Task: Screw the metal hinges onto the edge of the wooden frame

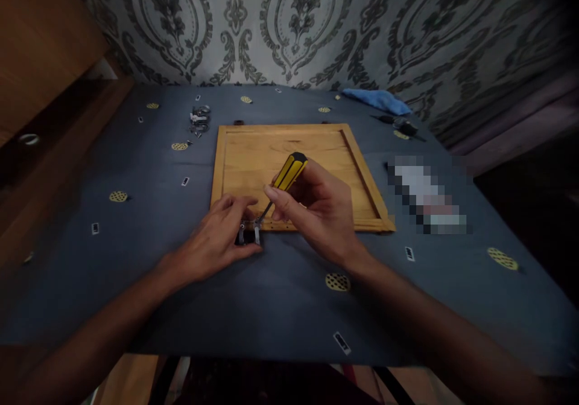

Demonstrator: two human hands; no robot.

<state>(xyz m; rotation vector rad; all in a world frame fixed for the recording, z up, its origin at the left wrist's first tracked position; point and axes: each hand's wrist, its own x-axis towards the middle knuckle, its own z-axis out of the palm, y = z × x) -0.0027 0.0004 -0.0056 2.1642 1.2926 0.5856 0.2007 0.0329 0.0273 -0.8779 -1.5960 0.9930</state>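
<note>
A wooden cabinet door panel [289, 145] lies flat on a table covered with a grey-blue cloth [280, 296]. My right hand [319, 212] is closed round a yellow and black screwdriver [289, 172], its tip pointing down at the panel's near edge. My left hand [217, 233] pinches a small metal hinge [250, 231] against that near edge, right beside the screwdriver tip.
More metal hinges and small hardware [199, 119] lie at the back left of the cloth. A blue rag [376, 99] and a dark tool [404, 126] sit at the back right. A blurred-out object [427, 195] lies right of the panel. Wooden furniture [40, 49] stands left; patterned wallpaper is behind.
</note>
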